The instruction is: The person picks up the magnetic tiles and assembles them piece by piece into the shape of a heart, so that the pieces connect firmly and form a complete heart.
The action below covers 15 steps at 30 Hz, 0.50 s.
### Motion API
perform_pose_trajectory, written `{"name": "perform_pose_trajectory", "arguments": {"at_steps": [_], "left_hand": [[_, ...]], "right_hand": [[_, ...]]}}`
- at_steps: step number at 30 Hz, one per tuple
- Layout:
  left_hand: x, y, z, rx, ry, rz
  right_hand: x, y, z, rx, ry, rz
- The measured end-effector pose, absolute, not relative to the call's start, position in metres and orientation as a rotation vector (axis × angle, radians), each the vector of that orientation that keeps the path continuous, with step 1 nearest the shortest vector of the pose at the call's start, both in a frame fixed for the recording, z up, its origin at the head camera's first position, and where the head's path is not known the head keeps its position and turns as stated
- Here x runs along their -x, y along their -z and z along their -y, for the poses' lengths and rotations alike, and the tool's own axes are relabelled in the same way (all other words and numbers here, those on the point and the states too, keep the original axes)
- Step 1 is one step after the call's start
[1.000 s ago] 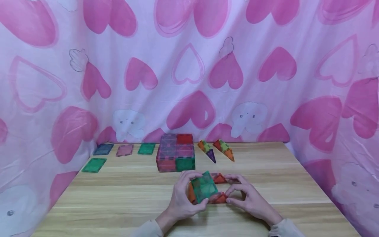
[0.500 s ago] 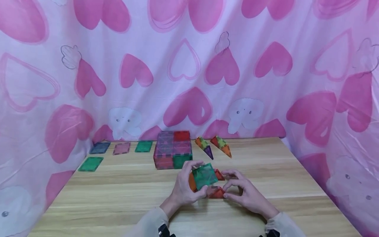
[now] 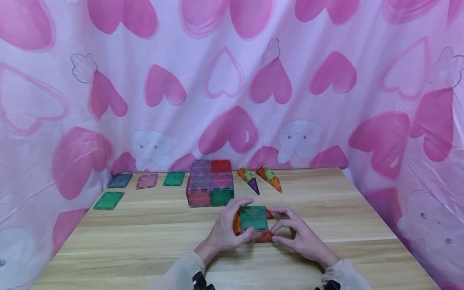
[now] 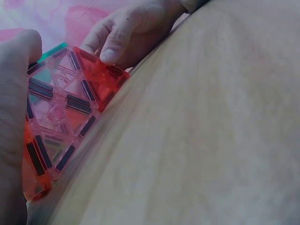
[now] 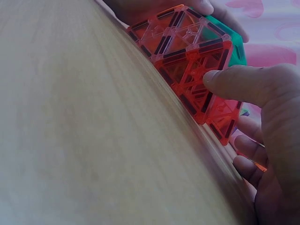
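My left hand (image 3: 225, 228) curls round a small structure of see-through magnetic tiles standing on the table, thumb at the near side and fingers at the far side. A green square tile (image 3: 253, 218) lies flat over its top. An orange tile (image 3: 237, 223) forms the left end, partly covered by that hand. Pink tiles (image 4: 58, 110) make the near wall. Red triangle tiles (image 3: 266, 237) stick out at the right, one near and one far. My right hand (image 3: 301, 239) pinches around them, its thumb against the near red triangle in the right wrist view.
A larger block of tiles (image 3: 210, 181) stands behind the hands. Two strips of joined triangles, one purple-tipped (image 3: 249, 180), one orange-tipped (image 3: 269, 179), lie to its right. Blue (image 3: 119, 181), pink (image 3: 146, 181) and green (image 3: 174, 178) squares lie left, another green square (image 3: 108, 200) nearer.
The green square has turned from a tilted, slanting position to lying level and squared over the structure. Both hands keep their places around it; the head view has shifted slightly.
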State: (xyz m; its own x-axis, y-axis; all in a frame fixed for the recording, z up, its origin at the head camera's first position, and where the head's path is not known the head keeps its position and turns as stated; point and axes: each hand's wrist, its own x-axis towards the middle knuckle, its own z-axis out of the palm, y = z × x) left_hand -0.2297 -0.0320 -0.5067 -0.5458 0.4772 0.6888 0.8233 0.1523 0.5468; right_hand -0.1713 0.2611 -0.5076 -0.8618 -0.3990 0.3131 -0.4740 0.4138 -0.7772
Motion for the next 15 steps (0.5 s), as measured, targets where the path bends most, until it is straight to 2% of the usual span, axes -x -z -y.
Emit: {"name": "perform_pose_trajectory", "arguments": {"at_steps": [15], "left_hand": [[0.232, 0.507, 0.053, 1.165, 1.335, 2.175]], "right_hand": [[0.171, 0.505, -0.26, -0.762, -1.449, 2.603]]}}
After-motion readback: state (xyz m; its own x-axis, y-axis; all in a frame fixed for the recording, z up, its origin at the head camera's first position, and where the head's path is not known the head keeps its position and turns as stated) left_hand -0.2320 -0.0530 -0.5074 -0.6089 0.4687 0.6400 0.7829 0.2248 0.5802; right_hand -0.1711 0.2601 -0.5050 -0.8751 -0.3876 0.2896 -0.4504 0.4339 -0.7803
